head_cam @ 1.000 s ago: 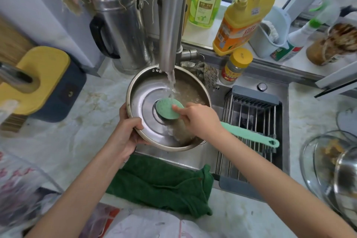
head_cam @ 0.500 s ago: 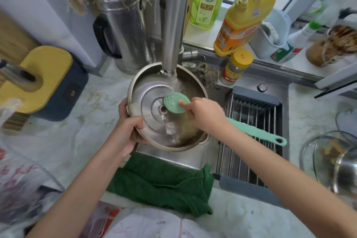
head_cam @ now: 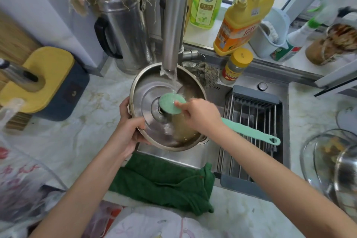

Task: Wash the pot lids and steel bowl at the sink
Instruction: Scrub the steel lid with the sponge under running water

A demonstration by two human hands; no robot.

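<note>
The left hand (head_cam: 131, 129) grips the near rim of the steel pot lid (head_cam: 146, 91), thumb on the inner face and fingers curled behind. It holds the lid tipped up over the sink (head_cam: 173, 157), inner face toward the person, so that, I'd say, dirty water drains off the low edge rather than pooling.

Just beyond that hand the tap (head_cam: 173, 25) pours onto the lid's upper half. The water (head_cam: 172, 79) lands right by the head of the green brush (head_cam: 170, 102), which is pressed on the lid's centre fitting, a spot likely to trap grime.

Across the lid, the right hand (head_cam: 201, 115) is closed round the brush's neck, forefinger laid on the head for pressure. The handle trails past its wrist over the drain rack (head_cam: 251, 118).

Under both wrists a green towel (head_cam: 164, 181) drapes the sink's front edge, probably for drips.

Well right of the right forearm wait a glass lid (head_cam: 316, 152) and a steel piece (head_cam: 345, 168); whether that is bowl or lid I cannot tell.
</note>
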